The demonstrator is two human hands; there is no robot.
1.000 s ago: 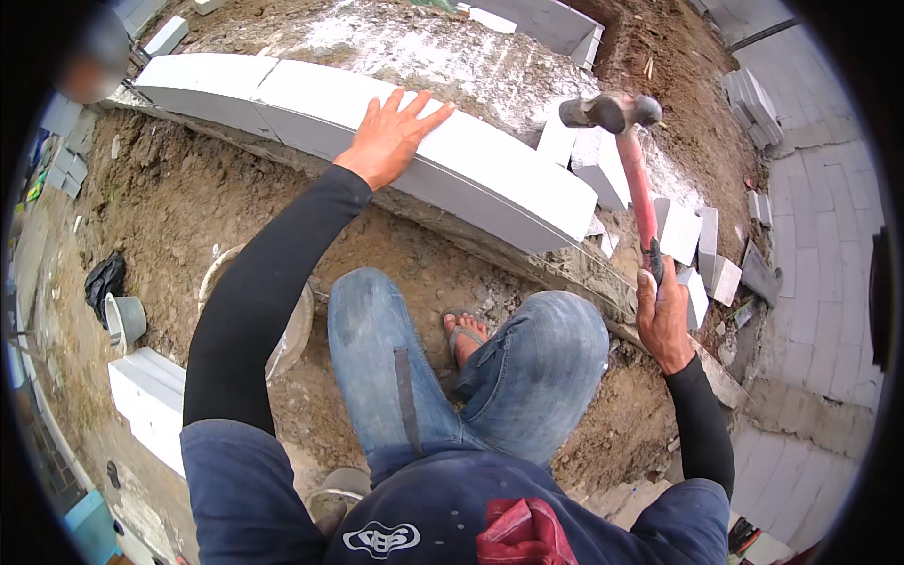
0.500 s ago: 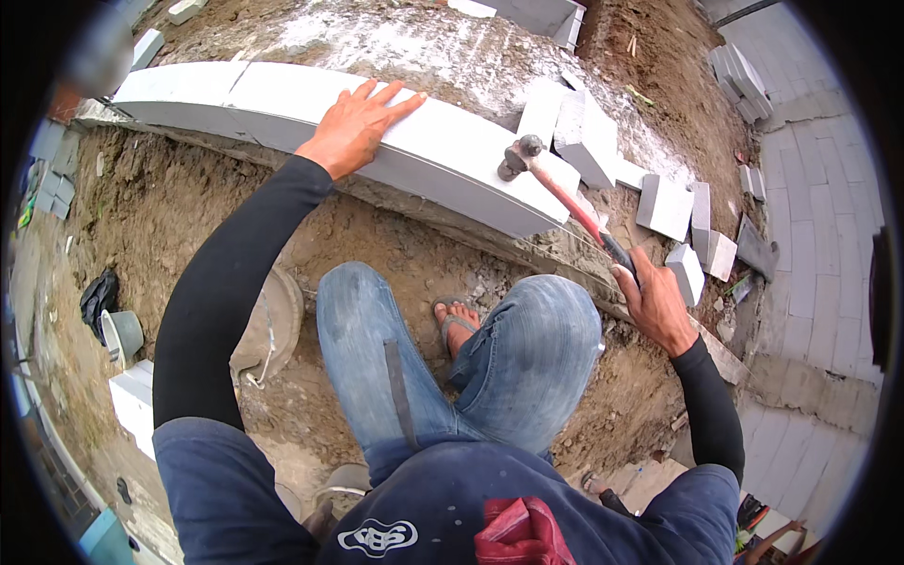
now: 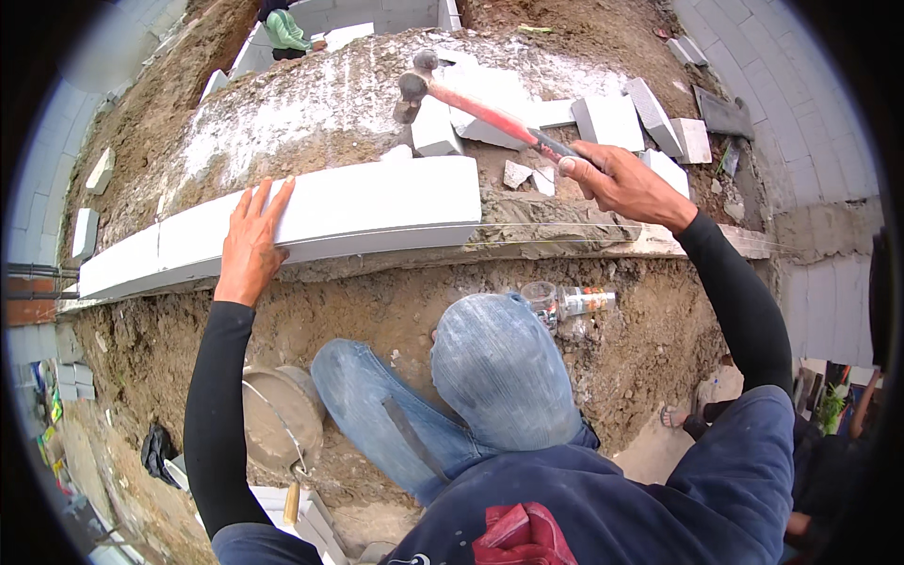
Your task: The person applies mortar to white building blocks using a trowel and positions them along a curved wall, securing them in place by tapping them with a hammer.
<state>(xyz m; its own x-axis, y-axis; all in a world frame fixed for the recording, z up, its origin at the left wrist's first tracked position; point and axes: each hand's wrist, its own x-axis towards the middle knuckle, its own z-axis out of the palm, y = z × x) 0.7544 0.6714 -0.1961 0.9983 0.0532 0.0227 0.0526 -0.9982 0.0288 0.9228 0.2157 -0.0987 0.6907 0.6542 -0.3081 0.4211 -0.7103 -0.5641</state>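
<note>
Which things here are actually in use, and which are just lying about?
In use: hammer in the right hand; white block under the left hand.
Lying about: bottle, bucket, loose blocks.

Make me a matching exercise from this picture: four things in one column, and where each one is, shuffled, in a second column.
Things:
1. hammer
2. left hand
3. clear bottle
4. bucket

Places:
A. lying on the dirt just beyond the raised knee
B. flat on the long white block
C. held up in the right hand, above the loose white blocks
D. on the ground by the left elbow

Pairs: 1-C, 2-B, 3-A, 4-D
</note>
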